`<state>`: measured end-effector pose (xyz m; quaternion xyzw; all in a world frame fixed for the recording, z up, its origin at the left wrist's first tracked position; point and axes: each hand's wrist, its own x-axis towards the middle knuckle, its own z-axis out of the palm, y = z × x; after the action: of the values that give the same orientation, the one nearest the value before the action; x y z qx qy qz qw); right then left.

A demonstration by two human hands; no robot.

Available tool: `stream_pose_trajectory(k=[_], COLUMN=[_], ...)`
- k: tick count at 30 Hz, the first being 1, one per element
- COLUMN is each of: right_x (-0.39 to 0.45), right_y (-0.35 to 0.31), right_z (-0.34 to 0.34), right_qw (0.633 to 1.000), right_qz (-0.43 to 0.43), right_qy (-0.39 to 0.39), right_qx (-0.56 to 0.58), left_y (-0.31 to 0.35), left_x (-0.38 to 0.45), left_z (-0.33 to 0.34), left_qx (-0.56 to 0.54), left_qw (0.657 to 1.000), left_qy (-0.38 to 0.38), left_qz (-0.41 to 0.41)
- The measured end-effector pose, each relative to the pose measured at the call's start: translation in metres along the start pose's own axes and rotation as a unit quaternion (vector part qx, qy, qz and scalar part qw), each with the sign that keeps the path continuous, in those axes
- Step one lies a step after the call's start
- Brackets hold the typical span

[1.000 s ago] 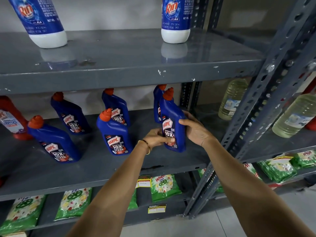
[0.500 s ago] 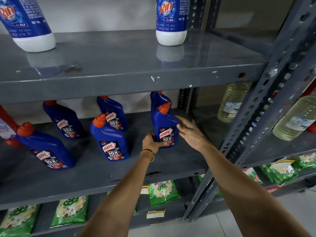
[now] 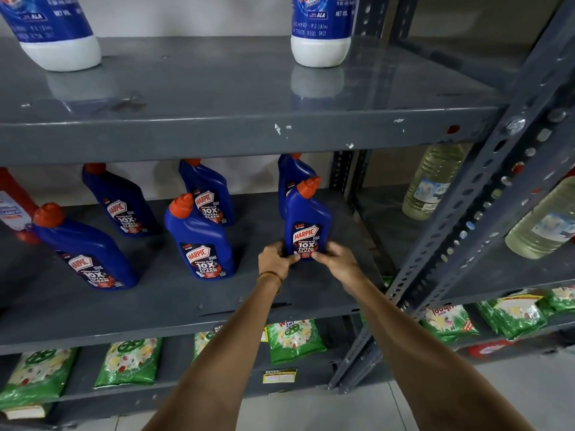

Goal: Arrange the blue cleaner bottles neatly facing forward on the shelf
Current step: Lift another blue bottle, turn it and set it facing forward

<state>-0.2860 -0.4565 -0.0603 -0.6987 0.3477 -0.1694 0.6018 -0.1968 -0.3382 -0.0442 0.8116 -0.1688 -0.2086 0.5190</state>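
Note:
Several blue Harpic cleaner bottles with orange caps stand on the grey middle shelf [image 3: 280,293]. The front right bottle [image 3: 306,217] stands upright with its label facing me. My left hand [image 3: 275,259] and my right hand [image 3: 334,259] pinch its base from either side. Behind it another blue bottle [image 3: 291,175] is partly hidden. A front middle bottle [image 3: 199,241] and a front left bottle [image 3: 85,253] show their labels. Two more, a back middle bottle [image 3: 210,194] and a back left bottle [image 3: 119,200], stand near the wall.
A red bottle [image 3: 14,206] sits at the far left. Two white-based Rin bottles [image 3: 320,32] stand on the upper shelf. Clear liquid bottles [image 3: 432,181] fill the neighbouring rack past the slotted upright [image 3: 466,219]. Green detergent packs [image 3: 292,340] lie on the shelf below.
The front right bottle was set down from a tilted hold and turned label-forward. Both hands slid down from its body to its base.

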Motion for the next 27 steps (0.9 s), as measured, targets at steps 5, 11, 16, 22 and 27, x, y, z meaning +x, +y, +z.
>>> stream_pose_trajectory(k=[5, 11, 16, 22, 27], right_x=[0.004, -0.002, -0.022, -0.056, -0.079], right_y=[0.003, 0.005, 0.009, 0.009, 0.013], right_z=[0.002, -0.005, -0.011, -0.015, -0.019], right_qw=[0.994, 0.994, 0.994, 0.996, 0.994], right_qz=[-0.018, -0.037, -0.049, -0.041, -0.038], right_qy=[0.056, 0.042, 0.030, 0.010, 0.021], right_qx=[-0.092, -0.098, -0.097, -0.082, -0.104], left_y=[0.005, 0.003, -0.001, -0.008, -0.013], left_x=[-0.002, -0.009, -0.024, -0.051, -0.072], left_z=[0.004, 0.003, 0.000, -0.001, -0.004], left_qx=[0.007, 0.033, 0.047, 0.042, 0.044], left_qw=[1.000, 0.999, 0.999, 0.999, 0.999], left_qy=[0.021, 0.022, 0.007, 0.000, -0.011], left_qz=[-0.020, -0.023, -0.024, -0.018, -0.011])
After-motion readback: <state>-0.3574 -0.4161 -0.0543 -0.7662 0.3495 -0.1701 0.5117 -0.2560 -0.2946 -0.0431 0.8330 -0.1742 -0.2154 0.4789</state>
